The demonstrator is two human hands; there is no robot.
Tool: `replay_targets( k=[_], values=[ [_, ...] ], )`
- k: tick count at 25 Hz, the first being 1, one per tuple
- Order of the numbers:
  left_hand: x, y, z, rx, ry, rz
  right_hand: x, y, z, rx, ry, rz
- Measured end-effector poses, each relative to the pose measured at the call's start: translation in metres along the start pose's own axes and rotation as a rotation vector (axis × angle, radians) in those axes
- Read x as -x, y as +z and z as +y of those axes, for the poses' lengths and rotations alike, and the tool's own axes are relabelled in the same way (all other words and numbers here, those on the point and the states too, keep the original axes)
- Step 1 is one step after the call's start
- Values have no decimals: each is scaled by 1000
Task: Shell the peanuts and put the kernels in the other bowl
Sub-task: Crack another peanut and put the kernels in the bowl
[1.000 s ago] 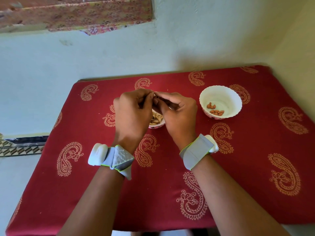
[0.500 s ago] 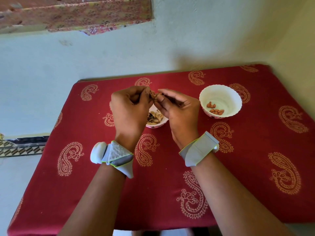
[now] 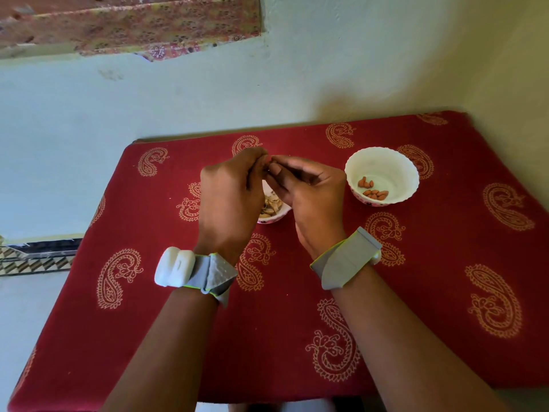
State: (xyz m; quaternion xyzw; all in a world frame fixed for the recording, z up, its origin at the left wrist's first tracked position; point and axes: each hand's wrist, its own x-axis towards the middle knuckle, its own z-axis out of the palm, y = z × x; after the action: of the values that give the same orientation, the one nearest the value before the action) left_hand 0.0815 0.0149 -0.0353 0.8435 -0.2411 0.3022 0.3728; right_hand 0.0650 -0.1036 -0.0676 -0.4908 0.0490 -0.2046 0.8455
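Note:
My left hand [image 3: 228, 197] and my right hand [image 3: 309, 194] meet fingertip to fingertip above a small bowl [image 3: 274, 218] of peanut shells and pods, which they mostly hide. Between the fingertips both hands pinch a small peanut [image 3: 269, 167]; it is nearly covered by the fingers. To the right stands a white bowl [image 3: 386, 157] holding several reddish kernels [image 3: 372, 190]. Both wrists wear grey bands.
The bowls sit on a table covered with a red paisley cloth [image 3: 445, 263]. A pale wall runs close behind the table and along its right side. The left table edge drops to a floor with a patterned strip [image 3: 35, 257].
Both hands have lifted slightly and shifted away from me over the shell bowl, staying joined at the fingertips. The bowls have not moved.

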Motion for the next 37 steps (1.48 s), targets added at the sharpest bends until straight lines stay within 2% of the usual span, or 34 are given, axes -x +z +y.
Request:
replay_targets(
  k=[6, 11, 14, 17, 19, 21, 23, 25, 27, 29, 32, 37],
  values=[
    [0, 3, 2, 38, -35, 46, -1, 0, -3, -86, 31, 33],
    [-2, 6, -10, 259, -243, 73, -1, -2, -5, -124, 51, 25],
    [1, 5, -19, 218, -246, -29, -1, -2, -6, -119, 67, 22],
    [2, 0, -24, 43, -176, -187, -1, -4, -7, -90, 58, 6],
    [3, -4, -23, 23, -188, -181, -2, -4, -8, -33, 27, -5],
    [2, -1, -15, 259, -382, -61, -2, -3, -9, 96, -63, -18],
    [-6, 7, -1, 778, -722, 53, -3, -2, -11, 360, -293, -74],
    [-15, 11, 12, 1276, -980, 79, -5, -3, -15, 668, -613, -212],
    [-20, 10, 17, 1585, -1129, 44, -5, -4, -20, 877, -823, -366],
    [-21, 9, 17, 1726, -1172, 44, -4, -6, -22, 974, -887, -418],
    [-19, 7, 17, 1822, -1182, 73, -3, -6, -21, 995, -906, -390],
    [-19, 9, 7, 1770, -1135, 95, -3, -6, -22, 942, -907, -213]
  ],
)
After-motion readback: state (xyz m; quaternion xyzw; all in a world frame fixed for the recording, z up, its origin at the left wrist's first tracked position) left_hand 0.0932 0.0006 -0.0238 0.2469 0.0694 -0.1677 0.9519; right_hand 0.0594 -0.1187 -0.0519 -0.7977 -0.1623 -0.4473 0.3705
